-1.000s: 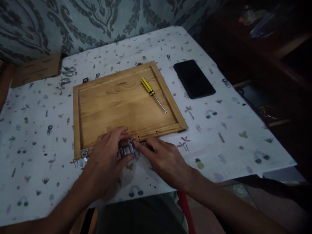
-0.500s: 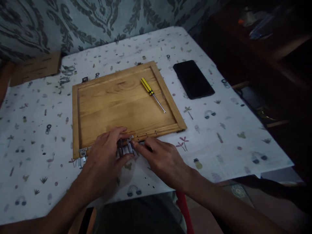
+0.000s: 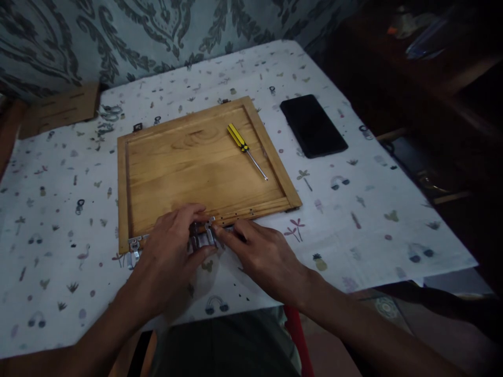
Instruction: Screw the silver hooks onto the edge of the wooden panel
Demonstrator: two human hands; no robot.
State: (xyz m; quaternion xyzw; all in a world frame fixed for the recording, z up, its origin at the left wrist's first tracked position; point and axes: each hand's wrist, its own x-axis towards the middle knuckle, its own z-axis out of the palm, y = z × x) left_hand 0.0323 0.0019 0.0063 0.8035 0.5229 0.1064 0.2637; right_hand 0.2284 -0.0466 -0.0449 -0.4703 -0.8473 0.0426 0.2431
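Nothing much has shifted since the earlier frame: both our hands sit at the same spot on the near edge of the wooden cabinet door (image 3: 204, 162), and only the view has drifted slightly. Our left hand (image 3: 171, 262) pinches the metal hinge (image 3: 202, 238), fingers above and thumb below, closed on it. Our right hand (image 3: 261, 256) presses its fingertips (image 3: 219, 234) against the hinge's right side; the fingers lie together, touching it, not wrapped round. This hinge rests against the door's near rail, beside a row of small holes. A second hinge (image 3: 134, 247) sits at the door's near-left corner. On the door lies a yellow-handled screwdriver (image 3: 247, 151), untouched. A black phone (image 3: 313, 126) lies on the patterned tablecloth (image 3: 353, 220), well apart.
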